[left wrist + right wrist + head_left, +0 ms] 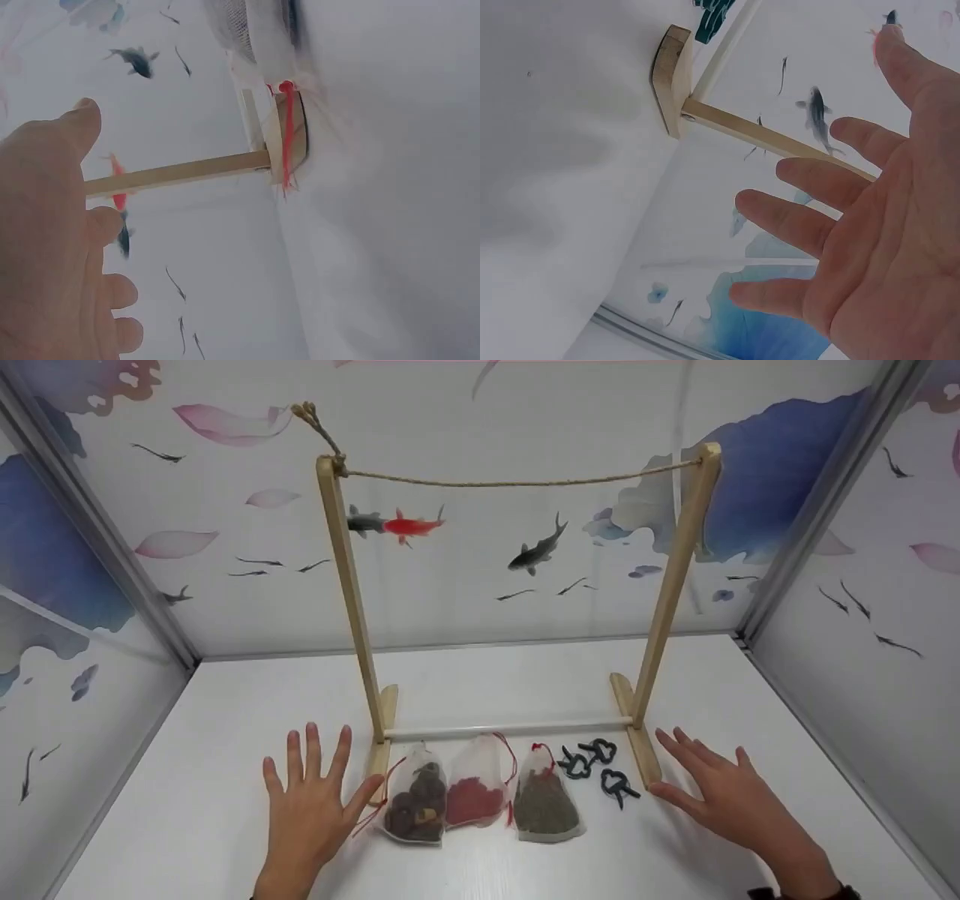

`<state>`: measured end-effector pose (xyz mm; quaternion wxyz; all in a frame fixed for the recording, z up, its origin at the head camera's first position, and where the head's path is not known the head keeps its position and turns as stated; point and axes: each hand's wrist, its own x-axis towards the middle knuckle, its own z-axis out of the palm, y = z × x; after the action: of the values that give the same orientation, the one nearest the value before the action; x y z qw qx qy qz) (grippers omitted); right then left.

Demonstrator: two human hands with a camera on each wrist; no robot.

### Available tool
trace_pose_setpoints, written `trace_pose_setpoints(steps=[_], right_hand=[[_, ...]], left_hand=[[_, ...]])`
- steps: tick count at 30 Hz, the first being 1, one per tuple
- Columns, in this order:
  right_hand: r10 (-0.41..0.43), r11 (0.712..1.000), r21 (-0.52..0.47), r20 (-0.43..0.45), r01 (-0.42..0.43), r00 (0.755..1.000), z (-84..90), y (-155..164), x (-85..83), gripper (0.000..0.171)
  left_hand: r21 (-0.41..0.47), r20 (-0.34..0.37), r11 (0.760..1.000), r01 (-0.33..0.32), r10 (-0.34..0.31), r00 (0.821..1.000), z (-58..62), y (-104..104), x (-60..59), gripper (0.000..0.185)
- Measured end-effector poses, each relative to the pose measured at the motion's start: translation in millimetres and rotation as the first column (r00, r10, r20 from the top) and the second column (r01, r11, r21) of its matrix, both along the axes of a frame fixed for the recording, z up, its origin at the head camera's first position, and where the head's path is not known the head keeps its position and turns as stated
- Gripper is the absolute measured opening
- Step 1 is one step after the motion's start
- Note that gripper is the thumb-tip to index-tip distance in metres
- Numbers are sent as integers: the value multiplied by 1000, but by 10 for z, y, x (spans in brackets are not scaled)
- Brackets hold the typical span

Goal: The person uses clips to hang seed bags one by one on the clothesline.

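Observation:
My left hand (309,802) is spread with straight fingers and holds nothing; its thumb points toward a mesh bag of dark brown pieces (417,810). Beside that bag lie one with red contents (475,801) and one with greenish-brown contents (546,808), all with red drawstrings. Three dark clips (616,786) lie to their right. Fingers apart and palm bare, my right hand (727,795) is near the right foot of a wooden stand (679,585). In the right wrist view, the right hand (885,210) shows its palm and straight fingers.
A twine line (517,484) runs between the tops of the stand's two posts, knotted at the left one. A white rod (510,730) joins the posts low down. White panels (465,585) with painted fish and petals enclose the white table (247,697) at the back and sides.

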<state>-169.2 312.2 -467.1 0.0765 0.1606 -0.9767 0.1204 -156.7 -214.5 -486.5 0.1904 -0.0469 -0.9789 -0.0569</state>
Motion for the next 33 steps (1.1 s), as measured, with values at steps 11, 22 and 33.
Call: trace_pose_setpoints(steps=[11,22,33], right_hand=[[44,999,23,2,-44,999,-3,-245,-108,78],[-57,998,43,267,47,962,-183,-506,-254,70],[-102,994,74,307,83,946,-268,-582,-323,42]], left_hand=[[32,-59,967,252,-250,967,215,598,-194,80],[116,7,883,454,-458,889,231,1148,-323,74],[181,43,811,557,-572,819,78,1542,-422,68]])
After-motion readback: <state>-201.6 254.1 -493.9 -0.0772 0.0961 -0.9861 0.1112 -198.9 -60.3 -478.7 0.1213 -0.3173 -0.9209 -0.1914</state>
